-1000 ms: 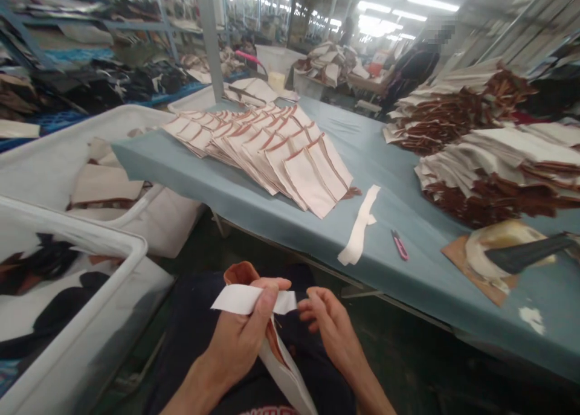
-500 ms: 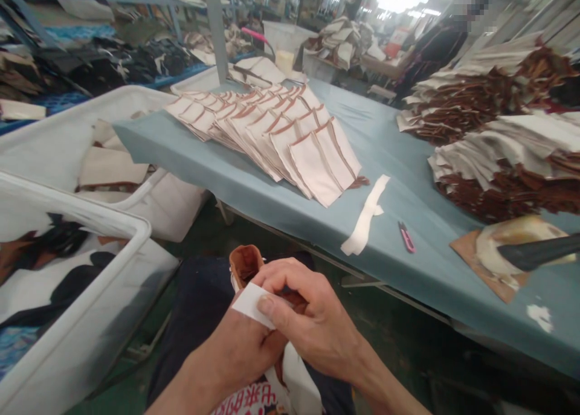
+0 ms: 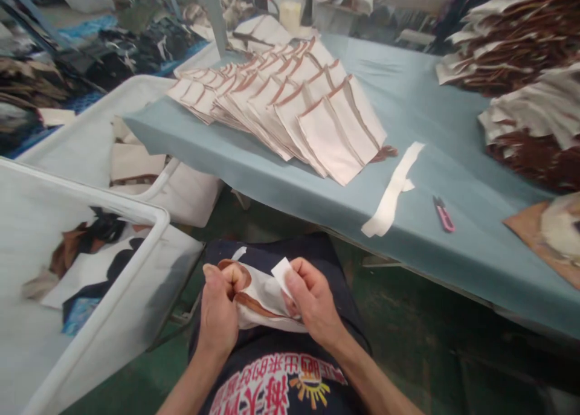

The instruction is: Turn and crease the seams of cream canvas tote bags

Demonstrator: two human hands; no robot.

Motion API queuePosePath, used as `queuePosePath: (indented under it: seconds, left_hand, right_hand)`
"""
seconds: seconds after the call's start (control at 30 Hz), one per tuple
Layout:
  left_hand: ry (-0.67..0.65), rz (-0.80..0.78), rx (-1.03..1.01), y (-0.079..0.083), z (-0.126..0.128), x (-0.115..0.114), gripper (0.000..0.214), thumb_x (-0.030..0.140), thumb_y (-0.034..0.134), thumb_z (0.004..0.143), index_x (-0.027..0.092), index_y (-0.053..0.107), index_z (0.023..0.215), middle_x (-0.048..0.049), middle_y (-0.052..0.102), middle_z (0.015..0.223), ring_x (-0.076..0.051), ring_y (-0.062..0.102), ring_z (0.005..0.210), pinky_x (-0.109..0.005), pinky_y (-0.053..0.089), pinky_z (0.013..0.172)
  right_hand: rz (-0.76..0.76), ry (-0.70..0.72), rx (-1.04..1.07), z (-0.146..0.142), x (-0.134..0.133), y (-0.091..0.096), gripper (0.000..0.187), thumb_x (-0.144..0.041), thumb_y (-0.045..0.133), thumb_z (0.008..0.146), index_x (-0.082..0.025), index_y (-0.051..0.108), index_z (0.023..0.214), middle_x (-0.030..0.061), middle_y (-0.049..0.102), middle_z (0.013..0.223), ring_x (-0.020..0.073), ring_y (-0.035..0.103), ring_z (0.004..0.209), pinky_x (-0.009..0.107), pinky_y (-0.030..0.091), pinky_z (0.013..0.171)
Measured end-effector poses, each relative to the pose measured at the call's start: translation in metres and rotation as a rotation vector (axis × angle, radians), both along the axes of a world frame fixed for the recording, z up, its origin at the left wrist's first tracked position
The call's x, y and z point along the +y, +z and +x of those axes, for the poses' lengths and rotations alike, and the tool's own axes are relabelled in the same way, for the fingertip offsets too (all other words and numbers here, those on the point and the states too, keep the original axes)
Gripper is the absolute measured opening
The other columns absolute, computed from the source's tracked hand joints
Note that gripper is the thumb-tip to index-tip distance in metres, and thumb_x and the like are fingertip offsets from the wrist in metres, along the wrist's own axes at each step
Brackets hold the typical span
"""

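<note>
Over my lap, my left hand [image 3: 220, 309] is closed on the brown-trimmed edge of a cream fabric piece [image 3: 263, 300]. My right hand [image 3: 312, 303] grips the same piece from the right and pinches a small white strip [image 3: 281, 275] between thumb and fingers. On the blue-green table [image 3: 281, 173] in front lies a fanned row of cream pieces with brown edges [image 3: 290, 101]. A long white strip [image 3: 393, 190] lies beside it, and a pink thread clipper [image 3: 443, 213] is a little further right.
White bins [image 3: 90, 252] with fabric scraps stand at my left, another bin [image 3: 131, 131] behind them. Tall heaps of cream and brown pieces [image 3: 525, 70] fill the table's right side. A brown board with a cream piece [image 3: 550, 237] sits at the right edge. Shelves stand behind.
The view has tilted down. Both hands have come closer to my body, the fabric piece now lies flatter across my lap, and the white strip has passed from my left hand to my right.
</note>
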State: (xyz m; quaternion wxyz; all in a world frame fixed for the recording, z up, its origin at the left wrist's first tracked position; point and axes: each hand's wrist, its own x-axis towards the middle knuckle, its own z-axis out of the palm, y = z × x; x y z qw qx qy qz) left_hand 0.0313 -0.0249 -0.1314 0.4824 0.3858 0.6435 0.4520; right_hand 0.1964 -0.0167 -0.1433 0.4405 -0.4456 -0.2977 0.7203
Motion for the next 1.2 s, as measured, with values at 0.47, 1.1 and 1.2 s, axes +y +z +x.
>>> queuePosePath:
  seconds: [0.47,1.1,1.2]
  left_hand:
    - [-0.198,-0.145,0.209,0.017,-0.051,-0.072,0.053,0.074,0.080,0.087,0.023,0.080,0.077,-0.0038,0.079,0.073,-0.026,0.072,0.071,-0.030,0.054,0.069]
    - [-0.366,0.077,-0.119,0.054,-0.011,0.014,0.045,0.059,0.076,0.094,0.020,0.085,0.074,-0.0060,0.075,0.070,-0.018,0.055,0.057,-0.026,0.042,0.052]
    - [-0.402,0.061,-0.174,0.053,-0.010,0.015,0.051,0.062,0.072,0.097,0.020,0.082,0.071,-0.0022,0.062,0.060,-0.016,0.044,0.054,-0.026,0.036,0.049]
  right_hand:
    - [-0.258,0.185,0.049,-0.023,-0.032,-0.054,0.067,-0.082,0.084,0.076,-0.024,0.050,0.079,-0.0118,0.046,0.057,0.0042,0.027,0.045,0.019,0.024,0.042]
    - [0.476,0.052,-0.553,0.045,-0.012,0.121,0.036,-0.048,0.080,0.100,-0.025,0.068,0.076,-0.0023,0.062,0.062,0.0147,0.050,0.054,0.027,0.039,0.052]
    - [0.411,0.110,-0.581,0.038,-0.007,0.117,0.035,-0.044,0.079,0.097,-0.023,0.066,0.073,-0.0060,0.053,0.055,0.0097,0.037,0.047,0.025,0.023,0.044]
